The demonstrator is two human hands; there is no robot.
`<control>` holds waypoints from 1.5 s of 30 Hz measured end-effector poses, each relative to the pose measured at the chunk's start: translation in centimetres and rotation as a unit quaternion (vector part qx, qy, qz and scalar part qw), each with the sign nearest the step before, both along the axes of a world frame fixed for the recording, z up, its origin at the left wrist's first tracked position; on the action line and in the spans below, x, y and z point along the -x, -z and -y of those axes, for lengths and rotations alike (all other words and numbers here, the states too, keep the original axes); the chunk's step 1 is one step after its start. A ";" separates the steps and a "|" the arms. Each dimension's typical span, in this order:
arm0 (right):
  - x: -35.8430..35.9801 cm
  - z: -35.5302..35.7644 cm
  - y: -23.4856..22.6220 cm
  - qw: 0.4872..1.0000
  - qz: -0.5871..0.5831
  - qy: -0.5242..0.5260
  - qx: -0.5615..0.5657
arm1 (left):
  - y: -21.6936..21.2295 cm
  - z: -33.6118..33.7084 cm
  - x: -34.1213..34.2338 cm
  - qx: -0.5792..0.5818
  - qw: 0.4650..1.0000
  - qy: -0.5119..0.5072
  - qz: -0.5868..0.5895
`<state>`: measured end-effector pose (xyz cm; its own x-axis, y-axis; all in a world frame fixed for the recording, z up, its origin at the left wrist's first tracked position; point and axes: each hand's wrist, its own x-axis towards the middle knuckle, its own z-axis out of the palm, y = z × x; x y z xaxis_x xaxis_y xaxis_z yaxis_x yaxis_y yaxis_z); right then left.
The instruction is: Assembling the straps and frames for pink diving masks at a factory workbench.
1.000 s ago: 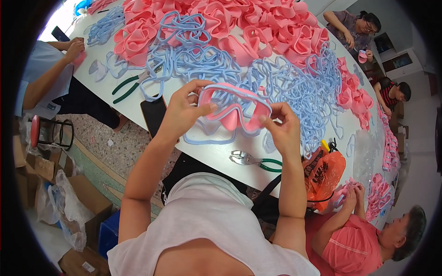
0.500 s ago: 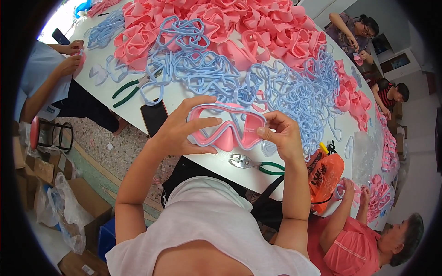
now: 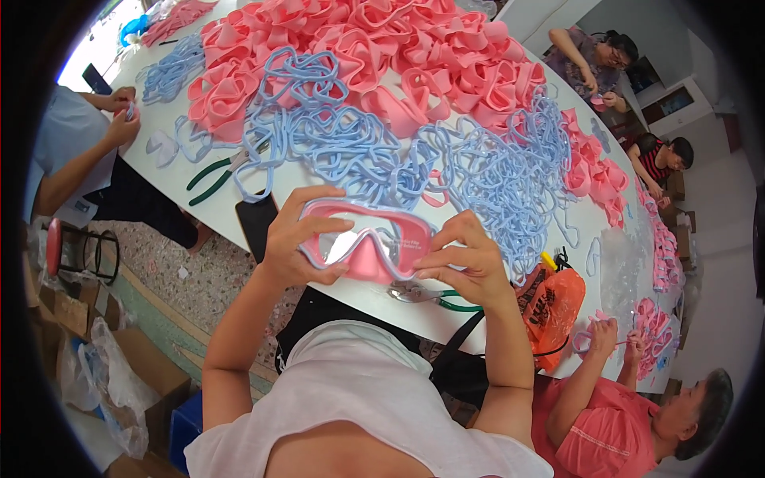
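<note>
Between my hands I hold a pink diving mask [image 3: 369,265] with a clear lens and a light blue frame around its rim. My left hand [image 3: 296,235] grips its left end, thumb below and fingers over the top. At the right end, my right hand [image 3: 470,263] pinches the lower corner of the frame. Just beneath the mask lie green-handled pliers [image 3: 458,303], partly hidden by my right hand. Beyond it spreads a tangled heap of light blue frames [image 3: 351,143], with a large pile of pink mask skirts [image 3: 351,40] behind.
A second pair of green-handled pliers [image 3: 211,182] and a dark phone [image 3: 255,227] lie to the left. An orange bag [image 3: 555,311] sits right of my right hand. Co-workers handle pieces around the white table [image 3: 179,211]. Cardboard boxes [image 3: 151,350] stand on the floor at lower left.
The mask has moved slightly left and down and tilted, so its lens now catches bright reflections. My right hand's fingers have shifted to the lower right corner of the frame.
</note>
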<state>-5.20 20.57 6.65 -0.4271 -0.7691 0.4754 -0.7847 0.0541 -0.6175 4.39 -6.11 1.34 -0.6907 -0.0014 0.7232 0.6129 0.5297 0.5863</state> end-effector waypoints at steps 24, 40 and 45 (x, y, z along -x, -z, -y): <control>8.7 -2.0 7.1 0.889 -0.052 0.301 -0.341 | 3.2 2.8 -6.0 -0.026 0.967 -0.253 0.015; 12.4 -8.6 3.1 0.795 -0.140 0.574 -0.138 | 3.2 3.5 -6.4 -0.058 0.961 -0.269 0.022; 13.3 -11.4 -0.7 0.837 0.087 0.531 0.101 | 3.2 3.4 -6.5 -0.068 0.963 -0.262 0.020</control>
<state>-18.50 31.97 7.36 -0.8954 0.1756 0.4092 -0.2577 0.5450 -0.7978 10.90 -9.46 -1.91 -0.5976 -0.4489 0.6644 0.2581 0.6768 0.6894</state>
